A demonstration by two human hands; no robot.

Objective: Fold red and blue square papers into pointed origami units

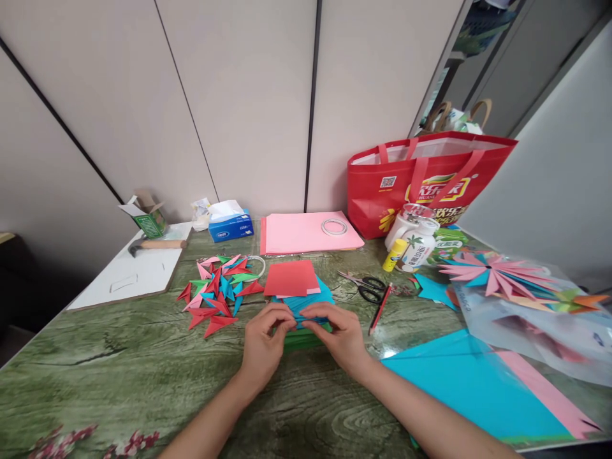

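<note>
Both my hands rest on a small stack of square coloured paper at the table's middle. My left hand [264, 341] pinches the left edge of the top blue sheet [306, 301], fingers curled. My right hand [338, 331] pinches the same blue sheet from the right. Green sheets [301, 340] lie under it. A red square of paper [291, 279] sits just beyond, overlapping the blue stack. To the left lies a pile of folded paper points [218, 294] in red, pink, blue and green.
Black scissors [366, 286] and a red pen [380, 308] lie right of the stack. Large blue and pink sheets [478, 382], a paper flower [497, 275], a glue stick [394, 254], a jar [417, 245], a red bag [425, 178], pink paper with a tape roll [333, 226], a tissue box [231, 226], a hammer [155, 244].
</note>
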